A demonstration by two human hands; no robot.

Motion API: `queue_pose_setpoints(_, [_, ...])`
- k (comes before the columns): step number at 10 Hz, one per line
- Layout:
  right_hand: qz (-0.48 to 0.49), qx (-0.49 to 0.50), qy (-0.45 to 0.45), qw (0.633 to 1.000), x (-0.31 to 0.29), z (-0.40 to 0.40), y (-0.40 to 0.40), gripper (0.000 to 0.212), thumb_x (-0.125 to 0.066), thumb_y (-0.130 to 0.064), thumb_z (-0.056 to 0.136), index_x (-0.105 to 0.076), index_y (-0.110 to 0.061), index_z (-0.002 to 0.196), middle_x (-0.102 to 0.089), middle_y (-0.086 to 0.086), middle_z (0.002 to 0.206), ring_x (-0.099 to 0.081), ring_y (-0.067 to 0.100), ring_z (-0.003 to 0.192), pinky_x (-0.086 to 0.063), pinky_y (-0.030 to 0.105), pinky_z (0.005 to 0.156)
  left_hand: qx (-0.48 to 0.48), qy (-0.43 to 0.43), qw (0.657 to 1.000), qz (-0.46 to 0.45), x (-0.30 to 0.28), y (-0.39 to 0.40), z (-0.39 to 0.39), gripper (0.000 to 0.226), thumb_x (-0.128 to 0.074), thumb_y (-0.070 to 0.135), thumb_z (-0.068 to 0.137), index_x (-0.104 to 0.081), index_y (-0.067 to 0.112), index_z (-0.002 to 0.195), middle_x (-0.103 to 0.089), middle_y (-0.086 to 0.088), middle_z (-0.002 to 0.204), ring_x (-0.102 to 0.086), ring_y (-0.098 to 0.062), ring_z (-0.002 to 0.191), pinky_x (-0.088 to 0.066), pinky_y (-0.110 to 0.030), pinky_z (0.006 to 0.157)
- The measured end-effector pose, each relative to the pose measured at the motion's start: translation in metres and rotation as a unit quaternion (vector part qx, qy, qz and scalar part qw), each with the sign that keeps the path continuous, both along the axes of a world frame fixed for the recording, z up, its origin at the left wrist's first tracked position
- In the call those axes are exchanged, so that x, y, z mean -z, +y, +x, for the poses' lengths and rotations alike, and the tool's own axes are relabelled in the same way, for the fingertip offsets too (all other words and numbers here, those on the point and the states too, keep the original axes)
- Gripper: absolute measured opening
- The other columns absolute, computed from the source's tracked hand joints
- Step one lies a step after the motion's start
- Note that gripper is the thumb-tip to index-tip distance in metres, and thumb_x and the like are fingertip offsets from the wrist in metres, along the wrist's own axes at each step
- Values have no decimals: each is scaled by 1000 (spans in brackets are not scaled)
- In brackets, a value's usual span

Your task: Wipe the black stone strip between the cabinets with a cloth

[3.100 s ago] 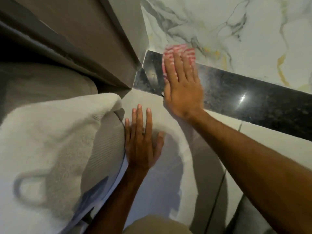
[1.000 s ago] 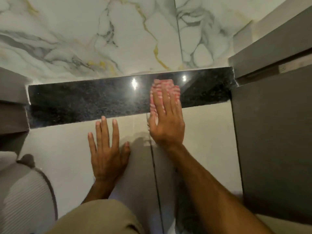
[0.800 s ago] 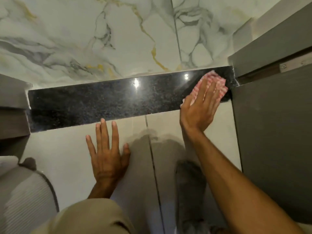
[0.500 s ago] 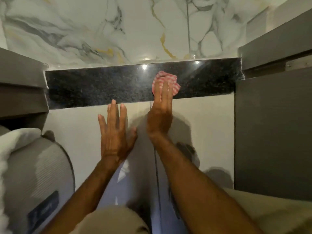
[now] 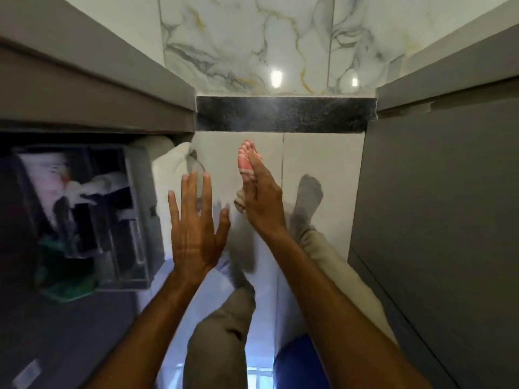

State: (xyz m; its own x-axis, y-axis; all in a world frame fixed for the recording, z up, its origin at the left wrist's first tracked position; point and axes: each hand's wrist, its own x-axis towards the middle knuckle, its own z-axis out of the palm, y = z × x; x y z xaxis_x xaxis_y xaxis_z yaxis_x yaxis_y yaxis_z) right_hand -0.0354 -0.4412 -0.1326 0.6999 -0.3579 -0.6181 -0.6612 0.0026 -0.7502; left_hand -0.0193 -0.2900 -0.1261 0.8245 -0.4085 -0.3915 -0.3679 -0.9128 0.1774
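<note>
The black stone strip (image 5: 285, 115) runs across between the grey left cabinet (image 5: 92, 88) and the grey right cabinet (image 5: 443, 192), under a marble wall. My right hand (image 5: 262, 200) is below the strip, off the stone, turned edge-on and holding the pink-and-white checked cloth (image 5: 245, 164), which sticks out past my fingertips. My left hand (image 5: 195, 223) is raised with its fingers spread and holds nothing. Neither hand touches the strip.
A pale panel (image 5: 323, 164) lies beneath the strip. An open shelf with a grey box and jumbled items (image 5: 84, 214) sits at left, with a white towel (image 5: 171, 167) beside it. My legs and a grey sock (image 5: 307, 197) show below.
My right hand has come down off the black strip with the cloth and turned on edge. My left hand has lifted off the pale panel. The view has pulled back.
</note>
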Motion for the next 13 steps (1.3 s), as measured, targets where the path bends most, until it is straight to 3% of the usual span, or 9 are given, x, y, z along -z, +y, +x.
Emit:
queue_pose_setpoints(1, [-3, -47, -23, 999, -63, -3, 34, 123, -9, -101, 86, -36, -15, 169, -37, 7, 178, -36, 22, 166, -29, 35, 137, -27, -35, 999, -6, -51, 48, -11, 73, -39, 46, 113, -24, 10, 174, -18, -17, 183, -10, -31, 171, -9, -61, 139])
queue_pose_setpoints(2, [41, -75, -24, 996, -111, -7, 89, 70, -47, -54, 112, -41, -10, 166, -45, 9, 173, -43, 23, 162, -37, 39, 135, -34, -96, 994, 45, -81, 106, -6, 67, -33, 41, 116, -26, 7, 173, -20, -22, 182, -20, -39, 170, -18, -65, 137])
queue_pose_setpoints(3, [95, -144, -24, 985, -120, -10, 155, 50, -45, -26, 118, -42, -17, 167, -45, 2, 174, -43, 15, 161, -32, 20, 133, -57, -141, 988, 13, -87, 168, 5, 63, -22, 37, 118, -31, 4, 171, -28, -24, 179, -26, -41, 168, -25, -67, 135])
queue_pose_setpoints(4, [132, -210, 16, 969, -112, -12, 214, 48, -45, -30, 118, -45, -15, 164, -56, 11, 165, -53, 24, 152, -38, 34, 132, -93, -145, 985, -8, -73, 222, 22, 64, -33, 33, 115, -31, 1, 170, -27, -24, 179, -25, -45, 167, -23, -70, 135])
queue_pose_setpoints(6, [44, -181, 87, 979, -50, 1, 332, 36, -62, -12, 110, -58, -3, 145, -68, 22, 139, -65, 36, 131, -52, 42, 114, -82, -190, 978, 5, -32, 293, 51, 73, -2, 55, 117, -20, 15, 175, -19, -13, 183, -16, -31, 171, -14, -57, 141])
queue_pose_setpoints(8, [-124, -130, 32, 983, 55, 3, 402, 72, -50, -36, 112, -21, -9, 172, -29, 18, 178, -22, 35, 169, -22, 55, 140, -23, -164, 986, -38, 42, 305, 66, 86, -6, 66, 113, -26, 7, 173, -24, -22, 181, -21, -40, 169, -17, -65, 138])
queue_pose_setpoints(10, [-148, -273, 80, 947, 95, -26, 412, 87, -52, -32, 114, 6, -13, 175, 12, 10, 185, 12, 30, 172, 0, 51, 143, -29, -162, 986, 12, 73, 308, 56, 86, -11, 72, 113, -30, 13, 172, -29, -25, 178, -25, -45, 167, -18, -70, 136])
queue_pose_setpoints(11, [-133, -323, 38, 936, 43, -37, 399, 77, -58, -22, 111, -15, -16, 175, -6, 11, 185, -15, 35, 171, -27, 50, 139, -26, -147, 988, 31, 48, 305, 52, 86, -14, 73, 113, -26, 14, 174, -25, -22, 180, -22, -42, 169, -17, -71, 136])
queue_pose_setpoints(13, [-116, -307, -34, 944, -228, -59, 272, 31, -56, -30, 112, -70, -26, 139, -74, -7, 137, -70, 6, 124, -56, 23, 108, -126, -253, 955, -92, -148, 301, 50, 72, -31, 52, 117, -10, 16, 177, -14, -18, 184, -15, -35, 172, -19, -64, 137])
